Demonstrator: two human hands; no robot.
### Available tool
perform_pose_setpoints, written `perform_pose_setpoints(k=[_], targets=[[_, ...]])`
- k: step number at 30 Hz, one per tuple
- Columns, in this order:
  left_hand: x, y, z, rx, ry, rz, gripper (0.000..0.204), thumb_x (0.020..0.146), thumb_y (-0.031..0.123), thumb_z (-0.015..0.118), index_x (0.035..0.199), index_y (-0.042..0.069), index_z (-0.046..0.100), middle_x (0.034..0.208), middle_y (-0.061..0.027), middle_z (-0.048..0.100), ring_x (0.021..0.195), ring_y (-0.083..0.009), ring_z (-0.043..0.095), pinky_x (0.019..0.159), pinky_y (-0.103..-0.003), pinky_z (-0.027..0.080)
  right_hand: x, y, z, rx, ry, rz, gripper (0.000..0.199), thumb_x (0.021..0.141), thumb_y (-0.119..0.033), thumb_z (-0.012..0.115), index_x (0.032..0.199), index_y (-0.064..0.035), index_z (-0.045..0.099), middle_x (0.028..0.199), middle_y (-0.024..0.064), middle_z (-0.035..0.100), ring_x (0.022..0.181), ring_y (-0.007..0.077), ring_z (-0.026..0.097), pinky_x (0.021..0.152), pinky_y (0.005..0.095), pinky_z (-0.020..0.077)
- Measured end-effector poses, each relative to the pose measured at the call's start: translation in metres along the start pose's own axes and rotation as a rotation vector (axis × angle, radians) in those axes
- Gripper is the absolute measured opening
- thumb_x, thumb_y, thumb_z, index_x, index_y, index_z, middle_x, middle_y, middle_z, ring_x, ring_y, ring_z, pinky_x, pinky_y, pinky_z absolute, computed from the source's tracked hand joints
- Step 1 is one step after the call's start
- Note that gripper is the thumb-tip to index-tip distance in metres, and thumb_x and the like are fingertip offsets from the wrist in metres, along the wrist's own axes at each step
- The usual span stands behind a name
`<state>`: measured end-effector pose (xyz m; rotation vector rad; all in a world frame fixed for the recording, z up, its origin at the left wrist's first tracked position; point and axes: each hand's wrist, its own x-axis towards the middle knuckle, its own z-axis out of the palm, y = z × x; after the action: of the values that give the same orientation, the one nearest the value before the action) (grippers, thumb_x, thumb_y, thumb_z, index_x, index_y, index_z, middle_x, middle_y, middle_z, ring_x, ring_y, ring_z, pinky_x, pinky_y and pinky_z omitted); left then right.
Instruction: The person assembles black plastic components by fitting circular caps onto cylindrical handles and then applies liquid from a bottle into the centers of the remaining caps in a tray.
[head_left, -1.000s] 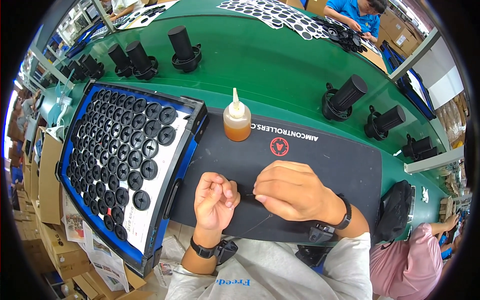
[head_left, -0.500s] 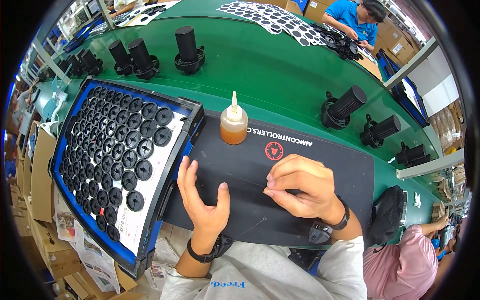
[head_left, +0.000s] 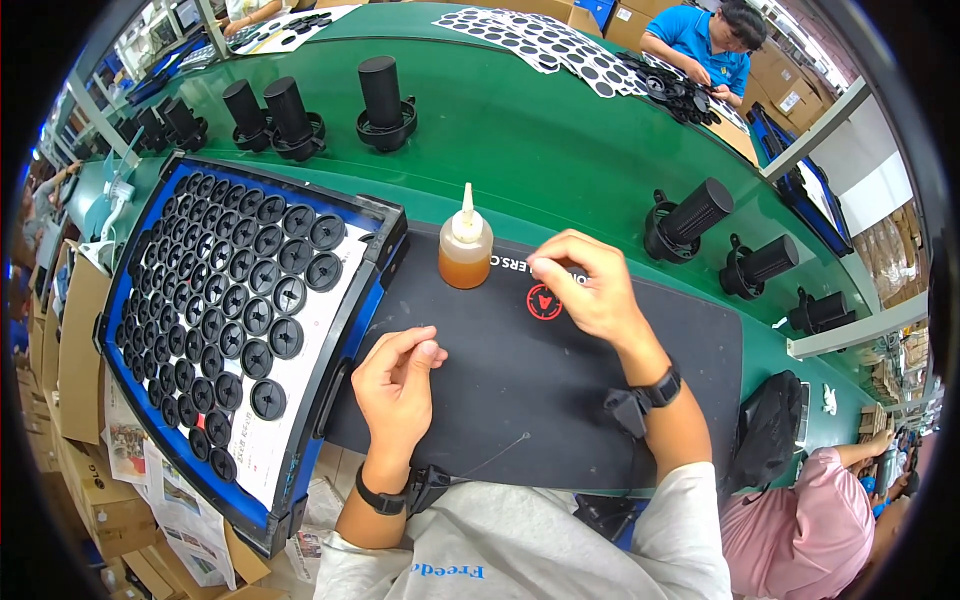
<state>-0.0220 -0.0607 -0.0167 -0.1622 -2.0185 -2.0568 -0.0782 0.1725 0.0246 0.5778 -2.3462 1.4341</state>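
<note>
Left hand [head_left: 395,385] fingers pinched closed, contents unclear. Right hand [head_left: 590,285] fingers curled, grip unclear; oil bottle [head_left: 465,250] just left, on black mat [head_left: 560,380].

A black rectangular rubber work mat [head_left: 560,390] carries a round red emblem [head_left: 544,301]. The small plastic squeeze bottle [head_left: 465,251] holds amber liquid under a whitish nozzle. Black round ribbed caps [head_left: 245,300] fill a blue-rimmed tray [head_left: 350,345], seemingly white-lined. The tabletop [head_left: 540,150] is green.
</note>
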Motion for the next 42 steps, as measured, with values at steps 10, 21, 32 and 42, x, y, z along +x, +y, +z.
perform_pose_setpoints(k=[10, 21, 32, 42], targets=[[0.004, -0.008, -0.027, -0.799, -0.203, -0.394, 0.023, 0.096, 0.01, 0.051, 0.113, -0.004, 0.058, 0.085, -0.0057, 0.058, 0.074, -0.0157, 0.058, 0.066, -0.027, 0.049, -0.004, -0.001, 0.022, 0.008, -0.29, 0.067, 0.007, 0.081, -0.007, 0.068, 0.084, -0.0008, 0.065, 0.078, 0.0079, 0.061, 0.067, 0.0161, 0.059, 0.06, 0.0288, 0.0477], [-0.045, 0.047, -0.068, 0.114, -0.449, 0.122, 0.031, 0.073, 0.004, 0.078, 0.103, 0.0, 0.068, 0.083, -0.0076, 0.066, 0.068, -0.0131, 0.062, 0.06, -0.025, 0.05, -0.007, -0.011, 0.01, -0.625, -0.675, 0.115, 0.029, 0.079, -0.017, 0.068, 0.104, -0.0051, 0.061, 0.09, 0.0147, 0.059, 0.074, 0.0315, 0.057, 0.066, 0.0381, 0.047], [-0.026, 0.114, -0.194, 0.998, -0.224, 0.111, 0.025, 0.071, 0.008, 0.076, 0.094, 0.0, 0.07, 0.088, -0.0129, 0.067, 0.073, -0.0255, 0.064, 0.065, -0.031, 0.052, 0.01, -0.035, 0.024, -0.354, -0.509, -0.129, 0.036, 0.072, -0.008, 0.068, 0.108, -0.0069, 0.061, 0.091, 0.0108, 0.059, 0.077, 0.0301, 0.058, 0.068, 0.0379, 0.0481], [0.029, 0.054, -0.185, 1.575, -0.39, -0.302, 0.062, 0.055, 0.038, 0.086, 0.096, -0.003, 0.066, 0.101, -0.021, 0.055, 0.091, -0.0364, 0.059, 0.08, -0.041, 0.05, 0.001, -0.039, -0.016, -0.403, -0.432, -0.062, 0.031, 0.073, -0.012, 0.069, 0.103, -0.005, 0.063, 0.09, 0.0117, 0.061, 0.078, 0.0305, 0.06, 0.069, 0.0378, 0.0485]])
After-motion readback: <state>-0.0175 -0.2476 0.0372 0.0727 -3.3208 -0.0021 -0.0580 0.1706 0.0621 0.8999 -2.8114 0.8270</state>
